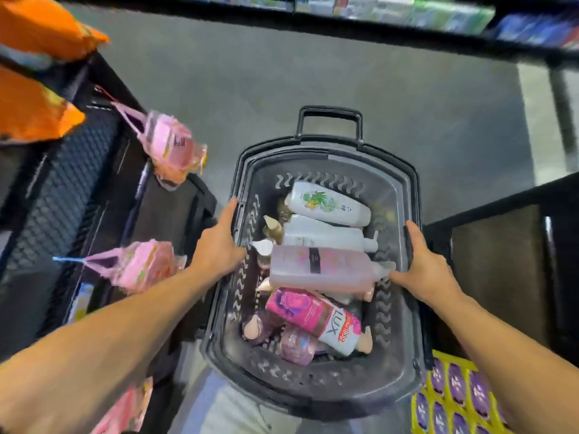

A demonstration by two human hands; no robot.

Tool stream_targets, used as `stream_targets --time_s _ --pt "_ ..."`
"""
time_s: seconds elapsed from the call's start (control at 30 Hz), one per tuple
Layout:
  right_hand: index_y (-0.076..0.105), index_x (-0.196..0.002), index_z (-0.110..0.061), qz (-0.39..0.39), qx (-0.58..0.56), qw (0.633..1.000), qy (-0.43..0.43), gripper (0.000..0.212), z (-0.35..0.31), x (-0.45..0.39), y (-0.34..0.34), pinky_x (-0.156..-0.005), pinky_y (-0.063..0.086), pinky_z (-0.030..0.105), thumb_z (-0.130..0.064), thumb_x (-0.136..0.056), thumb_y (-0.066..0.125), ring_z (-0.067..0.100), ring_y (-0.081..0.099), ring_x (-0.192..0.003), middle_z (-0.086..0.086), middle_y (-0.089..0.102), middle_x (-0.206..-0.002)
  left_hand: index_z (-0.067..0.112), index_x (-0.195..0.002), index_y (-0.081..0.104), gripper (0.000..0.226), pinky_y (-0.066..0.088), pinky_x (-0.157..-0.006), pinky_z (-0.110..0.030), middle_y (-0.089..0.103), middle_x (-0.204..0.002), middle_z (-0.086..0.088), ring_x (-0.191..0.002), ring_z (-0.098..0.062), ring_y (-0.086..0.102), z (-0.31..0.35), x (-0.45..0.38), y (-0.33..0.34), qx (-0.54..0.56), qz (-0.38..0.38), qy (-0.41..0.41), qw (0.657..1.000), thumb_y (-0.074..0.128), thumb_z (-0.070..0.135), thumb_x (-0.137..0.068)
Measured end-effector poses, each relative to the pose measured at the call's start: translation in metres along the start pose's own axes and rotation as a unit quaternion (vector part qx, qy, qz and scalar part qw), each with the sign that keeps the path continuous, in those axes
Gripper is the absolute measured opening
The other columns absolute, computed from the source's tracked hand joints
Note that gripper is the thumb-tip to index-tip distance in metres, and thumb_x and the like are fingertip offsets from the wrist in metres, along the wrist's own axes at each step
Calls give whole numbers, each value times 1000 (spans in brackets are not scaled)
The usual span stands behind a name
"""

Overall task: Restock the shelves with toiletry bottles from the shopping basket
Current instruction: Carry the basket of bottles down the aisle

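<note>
A dark grey shopping basket (313,393) sits low in front of me, its pull handle (329,118) pointing away. My left hand (219,242) grips its left rim and my right hand (424,266) grips its right rim. Inside lie several toiletry bottles on their sides: a white bottle with a green print (329,204) at the far end, a plain white bottle (326,234), a clear pink bottle (322,268) across the middle, and a magenta Lux bottle (316,316) nearest me. Smaller bottles are partly hidden beneath them.
Pink packets (170,145) hang from hooks on a dark rack (62,189) at my left, with orange bags (34,111) above. A black shelf (501,245) stands at my right; yellow and purple sachets (454,399) hang below it. A stocked shelf (407,10) runs across the far side, past grey floor (282,73).
</note>
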State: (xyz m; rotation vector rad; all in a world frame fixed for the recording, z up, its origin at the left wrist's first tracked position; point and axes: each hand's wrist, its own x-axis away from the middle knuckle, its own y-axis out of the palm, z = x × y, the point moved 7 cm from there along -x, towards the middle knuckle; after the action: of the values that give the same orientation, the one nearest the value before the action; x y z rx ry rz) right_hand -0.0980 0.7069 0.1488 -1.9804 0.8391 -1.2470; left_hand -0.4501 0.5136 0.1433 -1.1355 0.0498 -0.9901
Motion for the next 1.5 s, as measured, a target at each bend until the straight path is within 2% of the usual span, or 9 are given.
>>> stream_targets --time_s 0.23,0.43,0.63,0.73,0.9,1.07,1.17,1.27,1.5 --pt "-5 -151 -46 16 17 999 22 115 -84 -122 -60 -60 41 32 -33 -75 81 15 47 -62 4 54 -85 40 -154 7 100 52 -83 -41 69 -107 -19 -99 -40 64 35 -160 -63 19 21 33 999 70 18 -79" --pt "-7 -149 -47 -1 23 1000 -1 112 -161 -249 -112 -76 51 41 -33 -78 78 35 59 -82 10 55 -93 46 -151 5 100 50 -84 -39 69 -108 -19 -100 -40 64 64 -276 -123 16 61 8 998 70 23 -78" --pt "-8 -149 -47 -17 36 998 -42 110 -249 -390 -181 -64 48 35 -28 -79 75 22 58 -66 5 58 -80 42 -152 7 99 48 -85 -39 67 -117 -19 -106 -43 61 98 -392 -187 48 70 -35 996 69 22 -79" --pt "-6 -149 -47 -11 59 997 -46 110 -298 -457 -214 -60 43 32 -29 -78 76 18 53 -60 2 53 -73 41 -153 6 98 50 -89 -41 66 -117 -19 -105 -44 61 107 -455 -218 75 66 -50 994 69 22 -79" --pt "-8 -148 -49 -4 110 992 -52 110 -393 -555 -240 -67 46 38 -36 -78 76 29 52 -69 7 56 -82 42 -153 5 100 54 -82 -44 69 -97 -18 -89 -40 64 96 -570 -269 105 54 -64 991 67 15 -80" --pt "-9 -146 -50 -10 111 993 -44 109 -494 -632 -255 -82 52 48 -36 -79 75 38 60 -85 17 63 -105 53 -149 3 101 55 -72 -39 66 -87 -10 -77 -30 64 73 -665 -328 140 62 -109 982 68 17 -82" --pt "-6 -149 -47 -23 112 991 -74 108 -553 -689 -260 -75 53 43 -35 -79 75 35 57 -79 19 64 -109 53 -149 0 101 46 -63 -33 66 -88 -10 -74 -29 61 58 -712 -361 134 86 -136 978 68 17 -82" --pt "-5 -151 -43 -47 130 983 -118 108 -609 -757 -257 -74 46 38 -32 -80 76 39 61 -88 19 64 -113 49 -150 -2 102 51 -68 -37 68 -94 -12 -81 -32 64 46 -750 -383 135 102 -172 970 69 20 -83" --pt "-6 -149 -48 -132 158 951 -230 112 -739 -908 -244 -56 39 29 -24 -79 77 13 50 -63 2 53 -89 45 -152 4 101 49 -80 -39 68 -98 -16 -91 -41 63 25 -816 -419 147 180 -300 925 71 24 -78"
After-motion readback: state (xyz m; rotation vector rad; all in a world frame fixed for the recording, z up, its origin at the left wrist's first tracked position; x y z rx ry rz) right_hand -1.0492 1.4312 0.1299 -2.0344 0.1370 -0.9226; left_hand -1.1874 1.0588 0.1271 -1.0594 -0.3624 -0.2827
